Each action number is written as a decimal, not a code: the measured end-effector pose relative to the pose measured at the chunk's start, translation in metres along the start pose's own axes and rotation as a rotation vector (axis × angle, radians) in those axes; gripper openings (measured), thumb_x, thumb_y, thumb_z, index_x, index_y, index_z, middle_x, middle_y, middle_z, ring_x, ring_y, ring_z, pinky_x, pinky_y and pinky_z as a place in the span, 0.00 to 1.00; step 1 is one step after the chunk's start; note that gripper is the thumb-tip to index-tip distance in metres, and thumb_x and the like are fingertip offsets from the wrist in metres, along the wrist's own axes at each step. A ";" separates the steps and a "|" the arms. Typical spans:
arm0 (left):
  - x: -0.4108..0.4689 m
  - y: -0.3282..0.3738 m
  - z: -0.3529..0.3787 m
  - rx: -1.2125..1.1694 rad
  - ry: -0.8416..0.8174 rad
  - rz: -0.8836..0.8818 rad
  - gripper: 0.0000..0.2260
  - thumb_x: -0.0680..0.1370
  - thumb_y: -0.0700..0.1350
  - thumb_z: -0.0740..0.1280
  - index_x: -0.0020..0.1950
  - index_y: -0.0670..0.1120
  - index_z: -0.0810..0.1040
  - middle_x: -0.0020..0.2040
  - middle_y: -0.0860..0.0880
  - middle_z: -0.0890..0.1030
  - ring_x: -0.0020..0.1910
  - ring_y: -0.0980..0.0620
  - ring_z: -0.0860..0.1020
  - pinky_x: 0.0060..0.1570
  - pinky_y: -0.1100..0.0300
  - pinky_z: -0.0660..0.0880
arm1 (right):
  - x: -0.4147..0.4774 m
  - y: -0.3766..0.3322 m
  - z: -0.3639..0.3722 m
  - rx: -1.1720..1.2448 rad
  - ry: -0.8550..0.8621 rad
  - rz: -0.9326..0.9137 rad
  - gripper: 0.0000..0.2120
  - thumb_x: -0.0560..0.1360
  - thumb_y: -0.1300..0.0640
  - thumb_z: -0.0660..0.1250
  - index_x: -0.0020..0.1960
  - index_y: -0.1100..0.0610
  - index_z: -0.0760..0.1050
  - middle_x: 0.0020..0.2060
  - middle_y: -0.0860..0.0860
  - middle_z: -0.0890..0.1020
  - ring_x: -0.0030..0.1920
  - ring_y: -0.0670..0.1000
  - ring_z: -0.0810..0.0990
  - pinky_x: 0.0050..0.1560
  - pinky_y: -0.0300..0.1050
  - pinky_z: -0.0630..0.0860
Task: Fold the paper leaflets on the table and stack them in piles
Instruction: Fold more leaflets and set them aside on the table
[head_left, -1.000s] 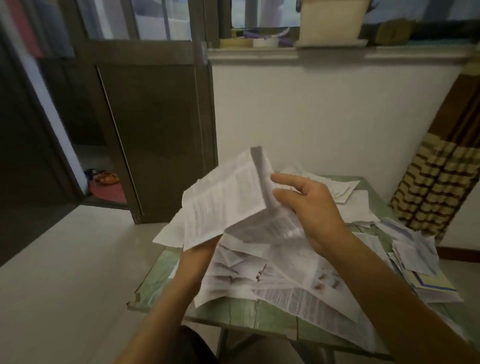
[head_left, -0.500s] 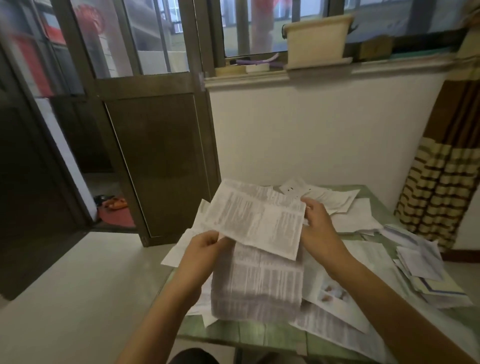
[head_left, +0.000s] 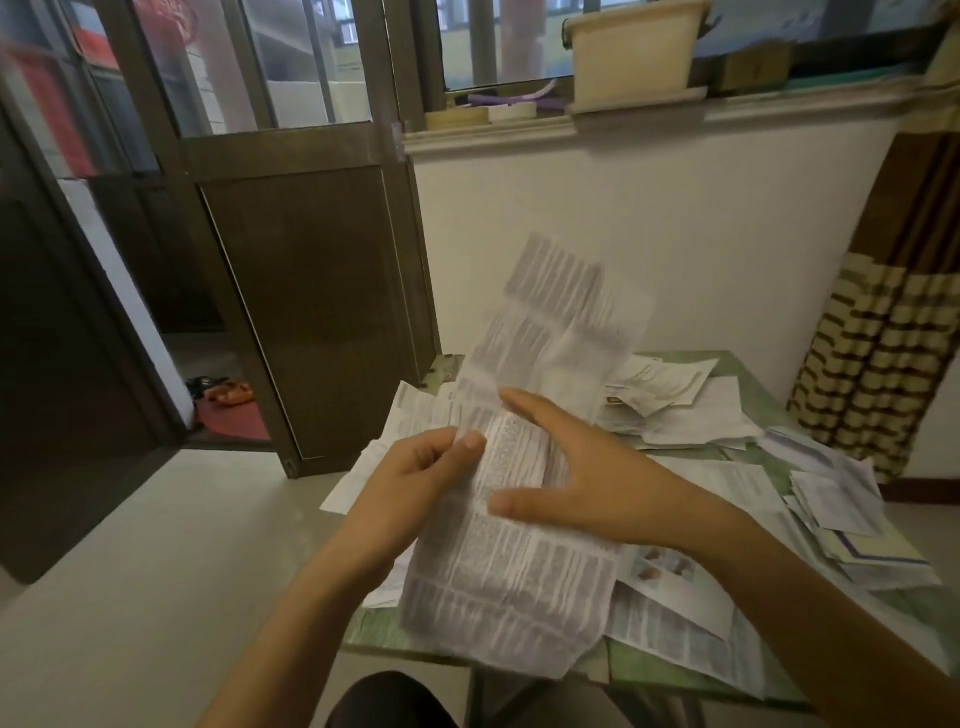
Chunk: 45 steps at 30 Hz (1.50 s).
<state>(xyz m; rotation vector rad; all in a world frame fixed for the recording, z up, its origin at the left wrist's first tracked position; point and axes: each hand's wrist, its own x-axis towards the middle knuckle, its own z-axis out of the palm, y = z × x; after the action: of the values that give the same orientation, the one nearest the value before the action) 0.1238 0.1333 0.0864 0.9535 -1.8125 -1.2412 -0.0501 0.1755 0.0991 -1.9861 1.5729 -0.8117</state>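
Observation:
A long printed leaflet (head_left: 524, 582) is held up unfolded above the green table (head_left: 748, 384), blurred by motion, its top end raised toward the wall. My left hand (head_left: 415, 478) pinches its left edge between thumb and fingers. Spread with straight fingers, my right hand (head_left: 587, 483) lies across the front of the sheet. Many loose leaflets (head_left: 696, 410) cover the table beneath. A small pile of folded leaflets (head_left: 841, 504) sits at the table's right side.
A white wall stands just behind the table, with a window sill holding a cream planter (head_left: 634, 47). A brown door frame (head_left: 311, 291) is at the left over pale floor. A striped curtain (head_left: 878, 374) hangs at the right.
The folded-over top half of the leaflet has swung up, so the sheet is now unfolded lengthwise. My right hand let go of its right edge and spread across the front.

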 end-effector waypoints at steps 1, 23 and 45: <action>0.000 0.002 0.001 0.022 0.000 0.035 0.17 0.74 0.54 0.60 0.41 0.41 0.79 0.35 0.46 0.81 0.35 0.53 0.78 0.37 0.65 0.74 | -0.001 0.000 0.002 -0.013 -0.042 0.000 0.47 0.64 0.37 0.72 0.75 0.41 0.48 0.72 0.39 0.59 0.70 0.41 0.59 0.68 0.40 0.61; 0.004 -0.009 -0.019 0.051 -0.188 -0.136 0.05 0.74 0.43 0.67 0.48 0.44 0.79 0.44 0.48 0.85 0.42 0.48 0.84 0.42 0.59 0.80 | 0.017 0.015 -0.030 0.187 0.447 0.007 0.15 0.68 0.55 0.75 0.52 0.48 0.75 0.49 0.44 0.79 0.48 0.39 0.77 0.47 0.28 0.73; 0.009 -0.045 -0.007 -0.575 0.015 -0.431 0.15 0.78 0.56 0.58 0.52 0.48 0.80 0.48 0.44 0.84 0.47 0.44 0.83 0.46 0.48 0.77 | -0.010 0.045 0.028 0.841 0.208 0.227 0.11 0.70 0.78 0.62 0.41 0.68 0.80 0.31 0.47 0.84 0.31 0.43 0.82 0.28 0.34 0.75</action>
<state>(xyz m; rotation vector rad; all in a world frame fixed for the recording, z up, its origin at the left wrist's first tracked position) 0.1331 0.1105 0.0468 1.0276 -1.1476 -1.8763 -0.0633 0.1753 0.0472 -1.1290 1.2193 -1.3331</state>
